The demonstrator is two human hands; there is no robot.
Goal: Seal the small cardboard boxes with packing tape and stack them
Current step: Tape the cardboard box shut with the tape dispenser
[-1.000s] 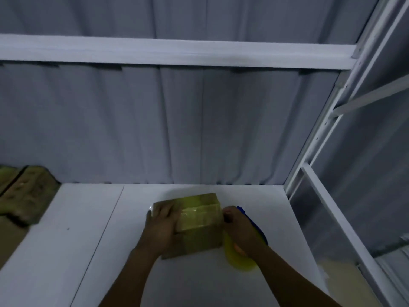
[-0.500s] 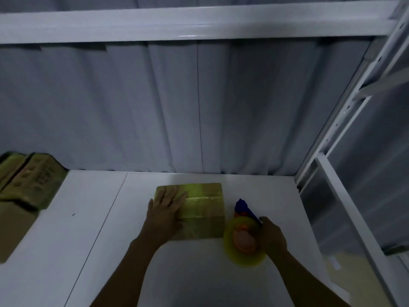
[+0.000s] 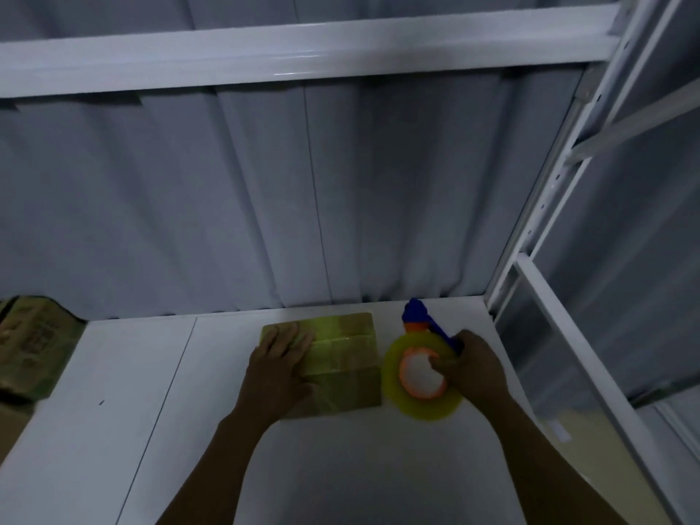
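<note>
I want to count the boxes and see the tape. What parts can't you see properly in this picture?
Head view only:
- Boxes at the left: cut off by the picture's edge and dim, so their number and print are unreadable.
- Small cardboard box: the left hand covers its left part.
- Tape dispenser: the right hand hides its handle.
- Loose tape end: too blurred to find.

Left hand (image 3: 278, 367) hides small box (image 3: 342, 358) left side; cartons (image 3: 30, 350) cut off left.
</note>
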